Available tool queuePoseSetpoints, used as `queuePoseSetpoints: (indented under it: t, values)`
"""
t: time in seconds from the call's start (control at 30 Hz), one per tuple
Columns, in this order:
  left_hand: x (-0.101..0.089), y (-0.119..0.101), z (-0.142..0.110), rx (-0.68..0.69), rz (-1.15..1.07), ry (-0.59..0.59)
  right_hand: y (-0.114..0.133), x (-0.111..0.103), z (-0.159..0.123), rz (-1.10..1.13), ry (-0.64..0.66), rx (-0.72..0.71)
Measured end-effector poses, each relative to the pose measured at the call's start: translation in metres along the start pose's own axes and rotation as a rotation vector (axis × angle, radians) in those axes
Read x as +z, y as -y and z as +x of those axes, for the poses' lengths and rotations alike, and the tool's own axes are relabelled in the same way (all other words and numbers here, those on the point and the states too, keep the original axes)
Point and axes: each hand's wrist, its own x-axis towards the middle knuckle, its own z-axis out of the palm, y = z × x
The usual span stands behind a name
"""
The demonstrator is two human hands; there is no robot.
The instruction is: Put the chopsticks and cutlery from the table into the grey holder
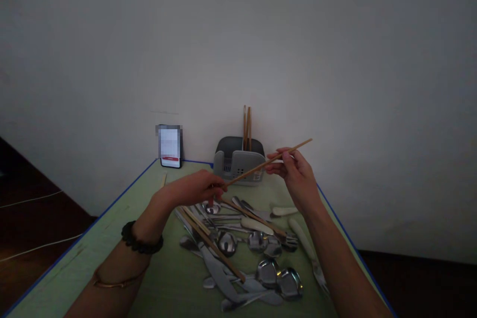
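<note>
A wooden chopstick (248,173) slants across the space above the table, its right end higher. My left hand (203,186) pinches its lower left end. Toward the other end, my right hand (292,169) grips it between thumb and fingers. Just behind the chopstick stands a grey utensil holder (244,163), partly covered by it, with several chopsticks (247,126) upright inside. Beneath my hands lies a loose pile of cutlery: metal spoons (268,271), table knives (216,271), forks (290,242) and more chopsticks (214,246).
A phone (170,146) with a lit screen leans against the wall (298,59) at the back left. The green table (112,238) has a blue edge and touches that wall. White-handled cutlery (301,238) lies by my right forearm. Thin cables (40,247) run at the far left.
</note>
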Motion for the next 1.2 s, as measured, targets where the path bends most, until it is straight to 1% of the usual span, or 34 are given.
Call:
queuePoseSetpoints:
  t: [0.13,0.23,0.37,0.5,0.6,0.73,0.87,0.97,1.07,1.13,1.2]
  values:
    - [-0.003,-0.001,-0.002,-0.039,-0.007,0.033,-0.002,0.003,-0.002,0.017,0.011,0.024]
    - [-0.002,-0.002,-0.001,-0.081,-0.039,0.068,-0.002,0.003,-0.002,-0.007,0.033,0.022]
    - [0.0,-0.002,-0.001,-0.106,-0.038,0.077,-0.002,0.002,-0.002,-0.058,0.035,0.009]
    - [-0.001,-0.003,-0.001,-0.113,0.02,0.026,-0.002,0.0,-0.001,-0.071,0.012,-0.015]
    - [-0.002,-0.004,-0.002,-0.099,0.058,0.002,-0.002,0.001,-0.002,-0.078,0.042,0.001]
    - [-0.002,-0.006,-0.001,-0.035,0.089,-0.004,-0.002,0.004,-0.002,-0.073,0.084,0.038]
    - [-0.001,-0.008,-0.001,0.044,0.12,-0.091,-0.005,0.005,-0.002,-0.056,0.084,0.055]
    - [0.0,-0.011,0.0,0.06,0.117,-0.127,-0.005,0.005,-0.002,-0.054,0.092,0.058]
    - [0.0,-0.014,0.002,0.02,0.161,-0.148,0.0,0.004,-0.002,-0.045,0.072,0.013]
    - [0.0,-0.015,0.004,-0.013,0.165,-0.194,0.006,0.003,-0.001,-0.043,0.037,-0.043]
    - [0.0,-0.015,0.006,-0.028,0.113,-0.253,0.013,0.002,-0.001,-0.045,-0.005,-0.093]
